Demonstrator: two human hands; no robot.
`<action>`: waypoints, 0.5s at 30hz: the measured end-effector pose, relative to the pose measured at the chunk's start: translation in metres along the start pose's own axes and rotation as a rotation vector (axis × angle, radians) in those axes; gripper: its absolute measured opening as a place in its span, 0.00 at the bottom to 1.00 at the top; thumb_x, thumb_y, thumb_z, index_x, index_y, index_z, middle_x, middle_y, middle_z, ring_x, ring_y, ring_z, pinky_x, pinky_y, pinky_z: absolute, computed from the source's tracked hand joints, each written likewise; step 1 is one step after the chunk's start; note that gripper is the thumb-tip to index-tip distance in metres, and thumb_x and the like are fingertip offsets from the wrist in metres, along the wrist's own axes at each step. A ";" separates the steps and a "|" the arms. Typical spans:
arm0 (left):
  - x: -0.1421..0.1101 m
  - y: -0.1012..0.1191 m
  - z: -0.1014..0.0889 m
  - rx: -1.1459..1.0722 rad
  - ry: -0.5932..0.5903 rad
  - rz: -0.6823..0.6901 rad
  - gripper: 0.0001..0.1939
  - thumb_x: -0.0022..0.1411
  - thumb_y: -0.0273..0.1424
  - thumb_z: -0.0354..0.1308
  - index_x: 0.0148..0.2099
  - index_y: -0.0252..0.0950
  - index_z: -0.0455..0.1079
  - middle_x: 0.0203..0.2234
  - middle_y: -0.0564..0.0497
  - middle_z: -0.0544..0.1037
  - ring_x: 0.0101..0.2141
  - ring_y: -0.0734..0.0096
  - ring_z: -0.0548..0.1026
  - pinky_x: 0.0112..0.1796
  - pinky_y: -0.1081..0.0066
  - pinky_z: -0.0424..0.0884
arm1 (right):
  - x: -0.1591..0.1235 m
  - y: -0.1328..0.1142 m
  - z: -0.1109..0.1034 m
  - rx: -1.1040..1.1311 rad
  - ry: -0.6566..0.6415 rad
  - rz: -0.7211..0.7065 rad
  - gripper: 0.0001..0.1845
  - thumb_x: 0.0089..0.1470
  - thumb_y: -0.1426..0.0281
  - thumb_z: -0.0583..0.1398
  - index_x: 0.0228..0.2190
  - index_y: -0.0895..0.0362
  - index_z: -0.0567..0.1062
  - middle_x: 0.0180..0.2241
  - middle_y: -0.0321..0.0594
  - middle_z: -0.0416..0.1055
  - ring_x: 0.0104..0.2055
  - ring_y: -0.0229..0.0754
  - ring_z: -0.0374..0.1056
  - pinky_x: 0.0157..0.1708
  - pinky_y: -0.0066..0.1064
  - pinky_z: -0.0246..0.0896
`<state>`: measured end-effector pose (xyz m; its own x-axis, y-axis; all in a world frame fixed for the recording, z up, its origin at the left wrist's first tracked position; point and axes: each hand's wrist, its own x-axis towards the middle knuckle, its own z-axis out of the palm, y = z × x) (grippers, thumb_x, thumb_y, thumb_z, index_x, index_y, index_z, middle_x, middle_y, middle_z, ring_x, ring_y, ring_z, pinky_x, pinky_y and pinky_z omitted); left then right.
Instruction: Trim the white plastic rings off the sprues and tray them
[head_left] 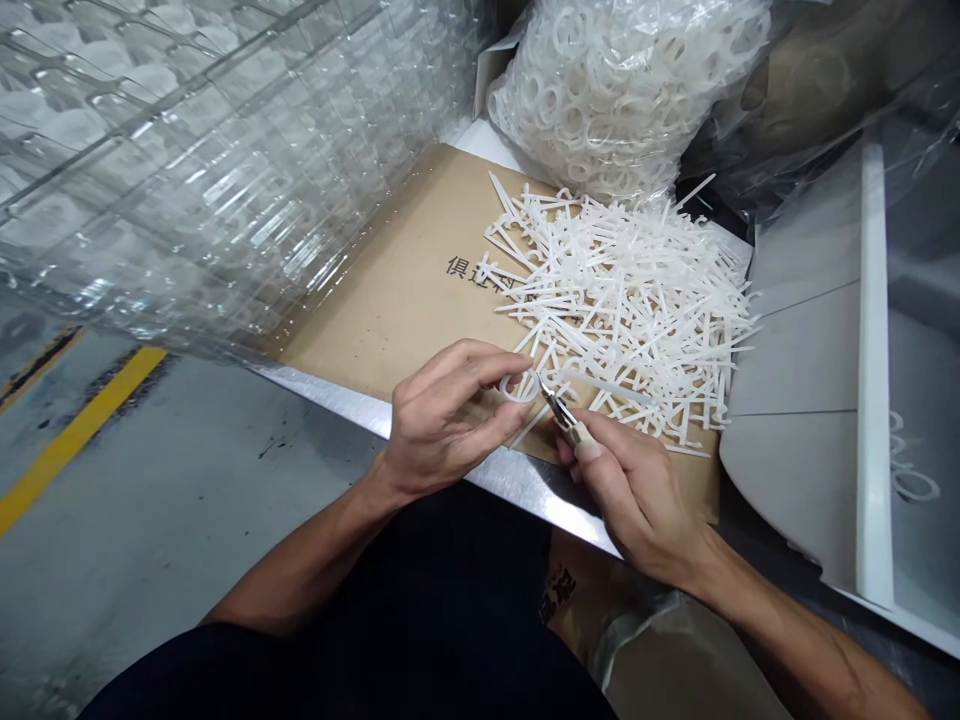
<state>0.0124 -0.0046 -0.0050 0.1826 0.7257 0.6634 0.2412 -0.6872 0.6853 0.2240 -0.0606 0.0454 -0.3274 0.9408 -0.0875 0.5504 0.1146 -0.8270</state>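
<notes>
My left hand (450, 415) pinches a white plastic ring (517, 388) between thumb and fingers, close above the cardboard. In my right hand (630, 480) is a pair of nippers (559, 408) with metal jaws and pale handles. Their tip meets the right side of the ring, where a thin white strip (611, 385) seems to extend rightward. Just beyond both hands spreads a loose pile of thin white plastic sprues (630, 290), some with hooked ends. My right fingers hide part of the handles.
Brown cardboard (375, 290) covers the metal-edged table (330, 403). Clear plastic trays (225, 170) are stacked at the left. A clear bag of white rings (600, 95) stands behind the pile. To the right is a grey bin (874, 380) with a few white rings (915, 485).
</notes>
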 end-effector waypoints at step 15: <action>-0.006 -0.009 -0.003 -0.237 0.030 -0.212 0.19 0.61 0.29 0.72 0.55 0.38 0.79 0.40 0.46 0.80 0.37 0.68 0.78 0.39 0.67 0.78 | 0.000 0.004 0.007 -0.052 -0.027 0.038 0.16 0.72 0.64 0.48 0.38 0.56 0.73 0.27 0.37 0.69 0.28 0.42 0.64 0.31 0.35 0.56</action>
<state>0.0064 -0.0025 -0.0141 0.1225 0.8549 0.5041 0.0411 -0.5119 0.8581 0.2212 -0.0626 0.0379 -0.3258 0.9359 -0.1341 0.6020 0.0960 -0.7927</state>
